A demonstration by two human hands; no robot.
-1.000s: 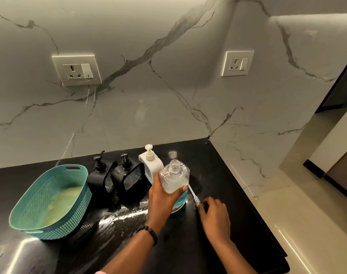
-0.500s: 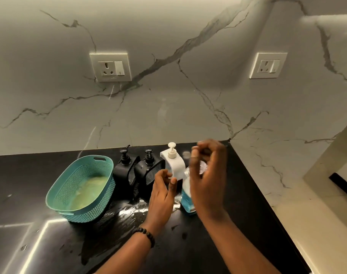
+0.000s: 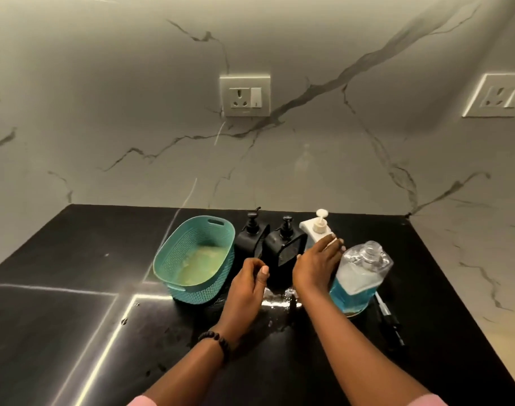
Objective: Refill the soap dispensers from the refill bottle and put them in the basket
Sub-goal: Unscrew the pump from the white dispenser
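Now our right hand [image 3: 316, 266] grips the white dispenser [image 3: 314, 232] left of the refill bottle [image 3: 358, 276]; left hand [image 3: 247, 284] loosely curled, holding nothing, near the basket [image 3: 191, 259].

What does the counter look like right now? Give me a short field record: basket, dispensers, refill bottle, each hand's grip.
basket: teal basket, holds no dispensers
black dispensers: two, upright, pumps on, right of basket
white dispenser: upright, pump on
refill bottle: open, blue liquid low
loose pump: lying right of bottle
left hand: loosely curled, grip empty
right hand: reaching onto white dispenser; grip unclear
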